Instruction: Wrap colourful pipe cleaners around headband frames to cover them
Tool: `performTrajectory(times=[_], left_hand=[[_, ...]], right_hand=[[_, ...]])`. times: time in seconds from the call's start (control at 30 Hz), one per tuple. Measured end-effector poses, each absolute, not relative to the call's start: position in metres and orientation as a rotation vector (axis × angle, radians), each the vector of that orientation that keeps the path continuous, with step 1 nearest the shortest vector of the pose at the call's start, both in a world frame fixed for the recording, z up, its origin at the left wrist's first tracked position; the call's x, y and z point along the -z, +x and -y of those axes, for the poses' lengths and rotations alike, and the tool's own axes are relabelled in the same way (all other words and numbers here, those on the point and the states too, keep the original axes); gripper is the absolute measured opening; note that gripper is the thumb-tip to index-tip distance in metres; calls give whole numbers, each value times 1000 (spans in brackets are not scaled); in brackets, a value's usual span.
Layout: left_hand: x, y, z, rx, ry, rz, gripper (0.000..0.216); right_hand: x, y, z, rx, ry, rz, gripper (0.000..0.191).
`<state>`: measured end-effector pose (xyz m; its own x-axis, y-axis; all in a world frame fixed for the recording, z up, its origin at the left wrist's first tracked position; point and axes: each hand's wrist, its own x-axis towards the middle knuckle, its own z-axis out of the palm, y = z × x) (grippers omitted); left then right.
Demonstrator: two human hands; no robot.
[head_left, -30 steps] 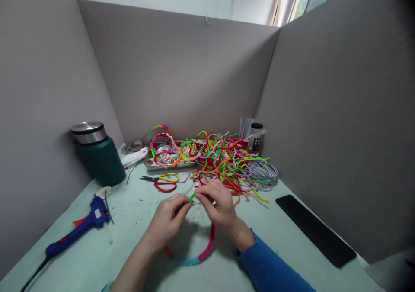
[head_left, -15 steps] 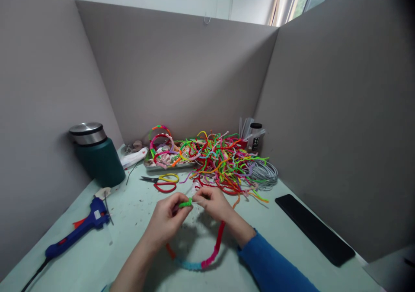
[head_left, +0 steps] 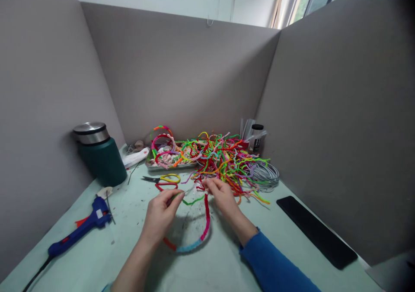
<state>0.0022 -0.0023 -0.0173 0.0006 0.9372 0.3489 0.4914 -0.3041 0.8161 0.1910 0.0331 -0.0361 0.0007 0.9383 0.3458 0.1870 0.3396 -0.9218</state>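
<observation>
Between my hands hangs a wire hoop wrapped in fuzzy pipe cleaner (head_left: 189,247), with orange, light blue, pink and red sections. My left hand (head_left: 161,212) is closed on its left side, thumb and fingers pinched together. A loose green pipe cleaner (head_left: 195,202) trails from near the left fingertips towards the red section. A thin pale wire end seems to show at those fingertips. My right hand (head_left: 223,199) is pinched at the top of the red section; its fingers partly hide what they grip. Beyond my hands lies a big heap of coloured pipe cleaners (head_left: 223,153).
Scissors (head_left: 167,180) with yellow and red handles lie behind my left hand. A blue glue gun (head_left: 84,229) and a green flask (head_left: 103,162) stand at the left. A metal tray (head_left: 171,167), a grey wire coil (head_left: 264,175) and a black strip (head_left: 316,231) surround the work.
My hands have moved apart, the right one away and slightly up. The hoop's red end has shifted left, and the green pipe cleaner now hangs loose between the hands.
</observation>
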Motion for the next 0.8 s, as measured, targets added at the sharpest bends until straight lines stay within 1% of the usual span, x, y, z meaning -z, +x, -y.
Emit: performTrajectory(times=[0.07,0.17,0.2,0.27,0.33,0.4,0.57,0.7,0.8], left_hand=[[18,1,1,-1280,1808,-1527,26],[18,1,1,-1279,1726,-1570,27],[18,1,1,-1271,1690,-1566,28],[18,0,0,-1258,1633,-1543,29],[18,0,-1,-1254,1598,-1513,29],[19,-1,-2,-1253,1554,-1483,31],[17,3,-2,-1236,1411,-1335,37],[17,5,-2,-1223,1385,-1291,35],[20,4,-2,-1222,1491,-1333,30]], right_hand=[[30,191,-28,-593,-1004,1487,26],[23,186,-13,-285,-880,1762,16],[22,184,-9,-203,-864,1877,15],[24,179,-2,-71,-868,2075,21],[27,175,-1,9,-882,2188,15],[31,174,-3,28,-873,2221,7],[33,176,-8,-76,-805,2116,11],[31,174,-6,-217,-805,1997,12],[31,172,-4,-335,-848,1911,16]])
